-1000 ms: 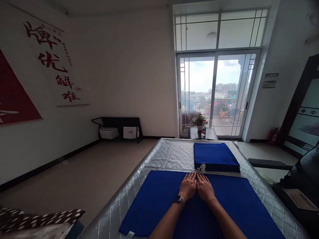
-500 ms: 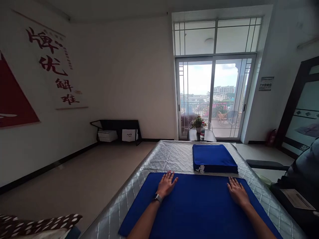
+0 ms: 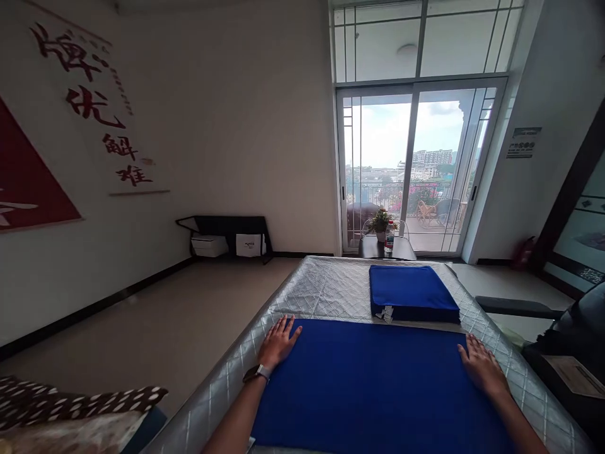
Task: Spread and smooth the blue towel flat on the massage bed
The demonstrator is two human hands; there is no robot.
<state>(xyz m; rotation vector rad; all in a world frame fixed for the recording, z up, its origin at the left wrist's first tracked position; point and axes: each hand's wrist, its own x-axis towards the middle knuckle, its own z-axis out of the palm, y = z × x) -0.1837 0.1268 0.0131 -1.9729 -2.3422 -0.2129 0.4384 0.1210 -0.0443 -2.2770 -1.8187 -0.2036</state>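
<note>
A blue cloth (image 3: pixel 378 384) lies spread flat on a table with a silver quilted cover (image 3: pixel 326 284). My left hand (image 3: pixel 277 343), with a watch on its wrist, rests palm down at the cloth's far left corner. At the far right corner my right hand (image 3: pixel 484 364) lies flat, its fingers stretched along the edge. Neither hand grips anything. Just beyond the cloth sits a neat stack of folded blue cloth (image 3: pixel 411 290), with white tags showing at its near edge.
Behind the table stands a small black table with a potted plant (image 3: pixel 382 222) and a bottle (image 3: pixel 389 238). Brown spotted fabric (image 3: pixel 89 403) is at lower left. On the right are a dark seat and a brown card (image 3: pixel 574 373). A low black rack (image 3: pixel 231 236) holds white boxes.
My hands have slid apart across the cloth, the left one to its left corner and the right one to its right edge. The view has shifted slightly.
</note>
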